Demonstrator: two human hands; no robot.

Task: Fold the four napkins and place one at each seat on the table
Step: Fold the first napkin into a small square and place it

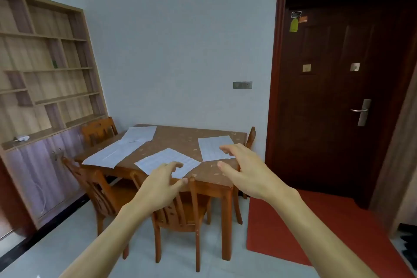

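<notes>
napkins (167, 160) flat, white, rectangular, unfolded on speckled brown table (185, 140).

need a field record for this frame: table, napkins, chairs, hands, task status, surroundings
table: wooden table, brown patterned top
napkins: four, all flat and unfolded: far-left napkin, left napkin, near napkin, right napkin
chairs: near chair, left chair, far-left chair, right chair, drawn up to the table
hands: left hand and right hand reach toward the table, fingers spread, holding nothing
task status: no napkin folded yet
surroundings: shelf unit, dark door, red mat
</notes>
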